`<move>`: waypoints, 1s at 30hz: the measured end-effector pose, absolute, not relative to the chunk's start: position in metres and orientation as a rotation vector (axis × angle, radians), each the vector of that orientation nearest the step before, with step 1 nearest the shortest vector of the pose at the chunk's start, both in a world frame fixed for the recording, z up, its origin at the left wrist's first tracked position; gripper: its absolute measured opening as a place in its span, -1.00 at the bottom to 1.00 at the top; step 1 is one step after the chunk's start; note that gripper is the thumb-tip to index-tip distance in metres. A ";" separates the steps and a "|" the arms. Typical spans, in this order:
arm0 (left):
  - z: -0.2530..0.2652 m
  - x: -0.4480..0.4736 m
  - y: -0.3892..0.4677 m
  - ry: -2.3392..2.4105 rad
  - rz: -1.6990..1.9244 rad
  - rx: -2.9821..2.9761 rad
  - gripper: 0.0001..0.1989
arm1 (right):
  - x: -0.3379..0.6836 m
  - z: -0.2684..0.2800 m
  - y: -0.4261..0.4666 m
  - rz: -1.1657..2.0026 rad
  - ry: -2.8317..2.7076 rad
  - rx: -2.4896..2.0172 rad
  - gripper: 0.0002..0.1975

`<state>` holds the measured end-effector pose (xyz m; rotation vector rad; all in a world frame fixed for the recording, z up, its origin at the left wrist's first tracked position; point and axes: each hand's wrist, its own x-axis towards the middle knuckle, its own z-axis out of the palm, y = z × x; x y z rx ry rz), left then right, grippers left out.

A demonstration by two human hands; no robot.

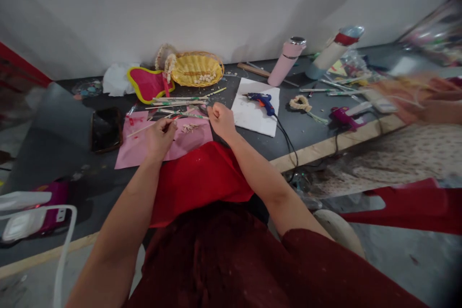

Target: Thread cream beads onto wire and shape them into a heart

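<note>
My left hand (pixel 160 138) is closed in a pinch above a pink sheet (pixel 193 142). A thin pale stick (pixel 141 130) runs out to the left from its fingers, over the sheet. My right hand (pixel 222 120) is curled closed at the sheet's right edge; whatever it may hold is hidden, though something dark shows by its fingers. Between the hands lies a small heap of short pale pieces (pixel 189 128). Just behind them are several long thin sticks with green marks (pixel 180 102).
A blue glue gun (pixel 263 102) rests on a white board (pixel 252 120), its cord trailing off the front edge. Behind stand a yellow basket (pixel 197 67) and a pink bottle (pixel 285 65). A phone (pixel 106 129) lies left. Another person's hand (pixel 438 108) is at far right.
</note>
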<state>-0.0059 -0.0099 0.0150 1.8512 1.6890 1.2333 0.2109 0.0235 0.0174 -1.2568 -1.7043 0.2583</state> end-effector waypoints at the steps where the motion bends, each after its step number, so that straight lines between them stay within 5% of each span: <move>1: 0.014 -0.007 -0.009 1.696 1.232 1.853 -0.80 | 0.211 0.017 0.024 0.256 -1.688 -1.250 -0.57; 16: 0.017 -0.003 -0.012 1.755 1.185 1.864 -0.79 | 0.214 0.018 0.025 0.193 -1.627 -1.264 -0.57; 25: 0.018 0.000 -0.015 1.731 1.101 1.898 -0.77 | 0.219 0.020 0.026 0.171 -1.714 -1.308 -0.96; 30: 0.018 -0.001 -0.015 1.751 1.062 1.933 -0.77 | 0.217 0.019 0.024 0.148 -1.762 -1.261 -0.94</move>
